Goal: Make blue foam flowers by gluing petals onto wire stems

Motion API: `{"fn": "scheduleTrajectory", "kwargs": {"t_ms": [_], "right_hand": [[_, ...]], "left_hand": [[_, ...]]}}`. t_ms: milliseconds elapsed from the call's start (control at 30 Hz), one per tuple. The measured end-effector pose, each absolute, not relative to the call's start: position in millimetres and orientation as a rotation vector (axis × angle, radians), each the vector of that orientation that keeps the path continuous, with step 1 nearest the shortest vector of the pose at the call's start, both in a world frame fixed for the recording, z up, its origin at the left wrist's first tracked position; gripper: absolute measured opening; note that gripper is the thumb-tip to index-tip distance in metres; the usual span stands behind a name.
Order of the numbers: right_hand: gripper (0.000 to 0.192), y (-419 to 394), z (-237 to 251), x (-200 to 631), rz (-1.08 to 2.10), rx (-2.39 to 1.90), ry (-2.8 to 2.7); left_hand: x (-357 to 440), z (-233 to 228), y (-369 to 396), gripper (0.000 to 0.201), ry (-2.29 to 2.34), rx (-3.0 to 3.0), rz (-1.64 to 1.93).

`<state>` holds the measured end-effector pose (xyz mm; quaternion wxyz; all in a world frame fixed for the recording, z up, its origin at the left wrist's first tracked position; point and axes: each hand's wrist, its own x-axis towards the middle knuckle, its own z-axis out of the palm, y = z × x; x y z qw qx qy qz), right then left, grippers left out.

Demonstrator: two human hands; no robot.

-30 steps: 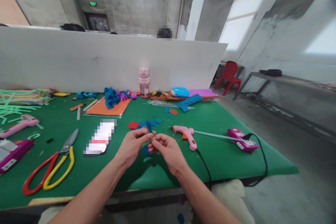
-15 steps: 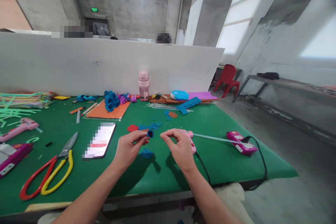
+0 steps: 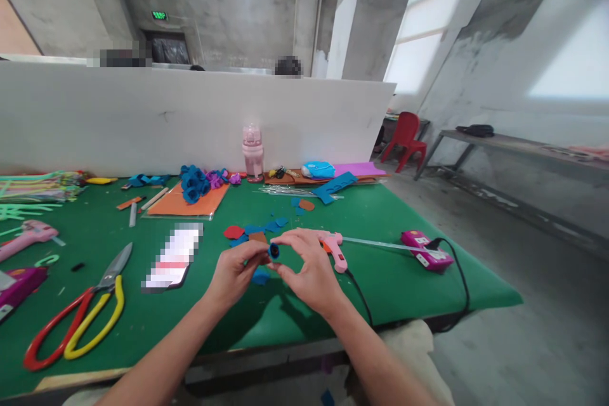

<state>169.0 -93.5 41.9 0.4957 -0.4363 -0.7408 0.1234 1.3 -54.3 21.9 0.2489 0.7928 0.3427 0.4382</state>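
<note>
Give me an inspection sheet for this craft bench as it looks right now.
Surface: green mat, scraps scattered.
Job's things: small blue felt roll, pinched between both hands.
Clutter: scissors, phone, glue gun, orange sheet, blue felt flowers, pink bottle.
Grippers: left hand and right hand both shut on the roll.
Cables: black cord loops over the table edge.
Surroundings: white divider, red chair, concrete walls.

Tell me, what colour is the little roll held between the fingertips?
Blue: the rolled felt piece, seen in the head view.
</note>
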Motion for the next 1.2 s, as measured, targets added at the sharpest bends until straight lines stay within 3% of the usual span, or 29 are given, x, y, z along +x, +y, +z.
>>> {"fn": "scheduleTrajectory", "kwargs": {"t_ms": [267,633,733,1000,1200], "right_hand": [[0.013,-94,43,169,0.282,-1.074,-1.783],[0.015,-99,46,165,0.278,-1.063,-1.739],[0.032,-102,50,167,0.365,-1.016,-1.707],[0.013,-93,45,176,0.541,-1.086,-1.439],[0.026,-82,33,174,0.827,-1.119,-1.299]], "left_hand": [[5,30,-59,0.018,0.903,2.116,1.131],[7,28,-63,0.014,1.010,2.078,1.176],[6,33,-61,0.012,1.057,1.963,1.235],[3,52,-61,0.016,0.928,1.299,1.217],[4,45,-60,0.018,0.759,1.049,1.063]]}}
